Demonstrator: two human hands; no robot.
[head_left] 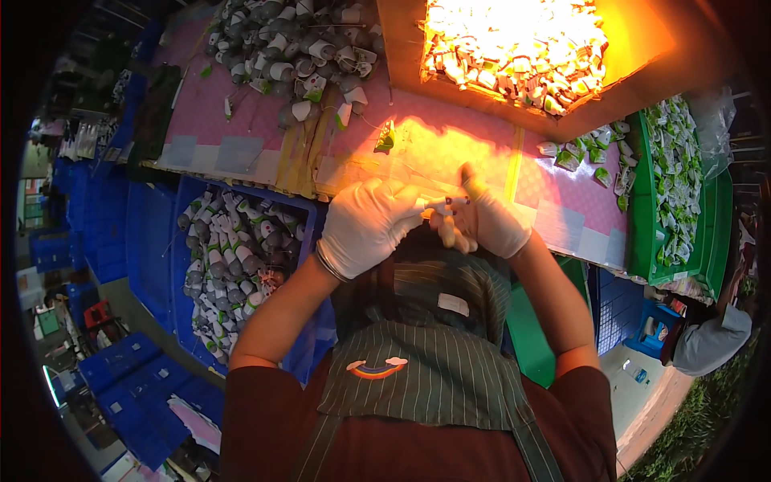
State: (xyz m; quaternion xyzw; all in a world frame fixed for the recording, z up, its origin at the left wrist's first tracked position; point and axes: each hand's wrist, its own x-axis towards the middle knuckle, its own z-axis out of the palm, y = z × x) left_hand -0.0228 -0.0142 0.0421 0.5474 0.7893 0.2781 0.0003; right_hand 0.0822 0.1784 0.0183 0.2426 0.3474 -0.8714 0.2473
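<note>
Both my hands wear pale gloves and meet over the near edge of the pink worktop. My left hand (361,227) is closed, its thumb and fingertips pinching a small white piece (430,210) that points toward the other hand. My right hand (494,223) has its thumb raised and its fingers curled round small white parts with dark ends (457,201); their exact kind is too small to tell. Beyond the hands, a small green-and-white packet (385,137) lies under the bright lamplight.
Grey-and-white pieces pile up on the worktop (293,48) at far left; a blue bin (309,221) below holds more. A cardboard box (514,108) of small parts glows at the back. Green packets fill a green crate (641,241) at right. Another person's sleeve (711,341) shows far right.
</note>
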